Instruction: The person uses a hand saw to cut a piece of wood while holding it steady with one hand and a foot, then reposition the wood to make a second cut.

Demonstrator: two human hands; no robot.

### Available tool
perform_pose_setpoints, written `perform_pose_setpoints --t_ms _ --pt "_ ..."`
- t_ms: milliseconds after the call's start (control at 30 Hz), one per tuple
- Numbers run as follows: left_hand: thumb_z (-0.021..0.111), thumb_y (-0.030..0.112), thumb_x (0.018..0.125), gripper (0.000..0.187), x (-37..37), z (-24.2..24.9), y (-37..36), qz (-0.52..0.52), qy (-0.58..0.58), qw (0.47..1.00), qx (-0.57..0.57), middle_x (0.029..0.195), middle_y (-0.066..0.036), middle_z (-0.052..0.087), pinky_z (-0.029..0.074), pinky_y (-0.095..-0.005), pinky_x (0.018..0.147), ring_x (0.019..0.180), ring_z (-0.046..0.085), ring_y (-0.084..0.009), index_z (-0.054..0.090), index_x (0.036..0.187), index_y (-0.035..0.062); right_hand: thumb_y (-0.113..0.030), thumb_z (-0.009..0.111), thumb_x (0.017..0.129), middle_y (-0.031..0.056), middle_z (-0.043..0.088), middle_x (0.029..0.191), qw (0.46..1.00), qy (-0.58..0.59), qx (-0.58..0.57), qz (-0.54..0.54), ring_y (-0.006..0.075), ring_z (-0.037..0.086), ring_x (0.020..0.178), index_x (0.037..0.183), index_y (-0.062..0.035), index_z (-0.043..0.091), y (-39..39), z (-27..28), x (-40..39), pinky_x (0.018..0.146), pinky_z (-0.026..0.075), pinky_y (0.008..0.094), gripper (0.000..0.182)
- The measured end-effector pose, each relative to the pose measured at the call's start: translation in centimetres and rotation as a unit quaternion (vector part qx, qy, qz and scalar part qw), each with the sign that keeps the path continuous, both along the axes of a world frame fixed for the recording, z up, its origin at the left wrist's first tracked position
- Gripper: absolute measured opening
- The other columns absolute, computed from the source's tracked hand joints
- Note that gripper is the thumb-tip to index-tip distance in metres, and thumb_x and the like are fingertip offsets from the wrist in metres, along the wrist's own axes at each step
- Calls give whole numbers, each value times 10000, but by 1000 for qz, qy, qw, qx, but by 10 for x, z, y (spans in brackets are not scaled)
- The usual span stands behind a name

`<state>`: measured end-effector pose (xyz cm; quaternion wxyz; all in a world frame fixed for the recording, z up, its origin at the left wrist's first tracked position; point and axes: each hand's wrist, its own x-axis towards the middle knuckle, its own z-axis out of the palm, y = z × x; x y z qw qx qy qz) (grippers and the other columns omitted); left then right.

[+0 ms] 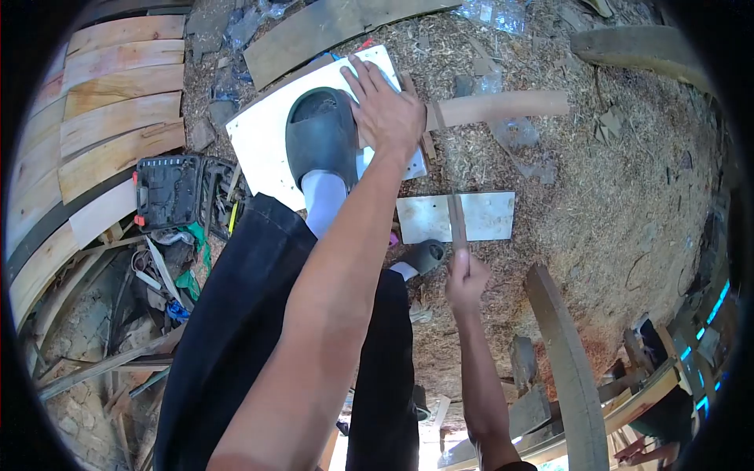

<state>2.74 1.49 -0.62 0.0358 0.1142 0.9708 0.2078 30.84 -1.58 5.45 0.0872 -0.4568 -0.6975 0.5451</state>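
Saw: long narrow blade (455,213), apparently a hand saw, though its teeth are too fine to make out from where I stand; it runs lengthwise away from the person and crosses the wooden strip near the left hand.
Right hand (467,279): fist wrapped around the near end of the blade, thumb uppermost.
Left hand (389,114): laid palm down, fingers spread over the edge of the large white board, grasp relaxed; whether the palm also bears on the strip cannot be told.
Wooden strip (510,107): pale, projecting to the right from beside the left hand, beyond the board; its inner end is hidden.
Large white board (263,129): set askew, corners angled, beneath foot and left hand.
Forward foot: dark slip-on shoe (322,149) with white sock (323,200), planted on the large board, just beside the left hand.
Rear foot: second shoe (424,256) near the small white panel (491,216), which lies under the blade's line.
Ground (581,188): strewn with wood shavings.
Left side: black tool case (166,192); overlapping planks (126,102) above it.
Lower right: curved timber (565,361).
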Motion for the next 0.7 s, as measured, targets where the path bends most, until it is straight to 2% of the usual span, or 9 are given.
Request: perform_pose_setpoints --t_ms 100,233,300,367,400,567,633,667,700 --pt "519 145 790 646 -1 -5 -2 -5 8 1000 -5 1554 -210 222 116 -534 1181 1459 134 -383 361 1383 -57 -205 583 941 79 388 495 1000 -7 24 4 125 359 455 696 34 574 24 -6 -59 446 321 337 343" --pt "526 118 780 622 -3 -6 1 -4 14 1000 9 1548 -208 241 117 -546 1177 1453 151 -387 386 1361 -55 -223 578 948 74 386 499 1000 -7 -9 10 118 361 469 730 42 594 34 3 -59 455 333 336 343" --pt "534 99 765 610 -5 -6 -1 12 -2 999 36 1544 -205 252 107 -547 1179 1451 158 -385 409 1341 -58 -222 561 957 66 370 514 998 -38 36 24 111 358 484 685 30 562 34 26 -46 457 312 332 371" --pt "536 139 774 617 -7 -5 -3 7 -6 1000 18 1554 -198 232 100 -533 1183 1458 132 -380 403 1344 -56 -289 511 994 -30 399 528 994 -60 -94 4 72 377 503 596 -19 505 10 15 39 468 282 285 480" --pt "537 179 783 627 -9 -4 -2 2 -16 1000 -4 1564 -191 213 93 -520 1188 1466 107 -374 398 1348 -54 -295 505 994 -30 400 535 999 -32 -17 22 74 377 500 575 -33 473 1 23 67 464 278 281 495" --pt "525 226 832 562 -2 -6 -5 -16 26 999 9 1530 -204 286 120 -544 1170 1443 180 -387 452 1326 -32 -319 477 994 -4 413 528 997 12 -39 -60 94 383 480 568 -34 412 0 65 110 450 264 289 517" --pt "559 303 855 495 -4 0 -11 -158 47 980 109 1403 -205 475 197 -533 1140 1365 352 -357 556 1250 5 -352 458 999 15 426 525 995 60 -15 -84 109 408 481 581 -45 407 10 62 104 451 279 295 522" --pt "559 303 855 495 -6 1 -14 -165 54 979 110 1403 -205 475 197 -533 1140 1365 352 -357 556 1250 5 -352 458 999 15 426 525 994 68 -13 -90 109 408 481 581 -45 407 10 57 99 451 279 295 522" --pt "578 337 861 473 -5 17 -15 -275 5 955 108 1285 -195 552 246 -506 1106 1299 426 -345 596 1212 20 -359 469 996 11 432 535 991 62 -6 -118 105 409 486 593 -47 422 16 58 82 454 289 296 511"
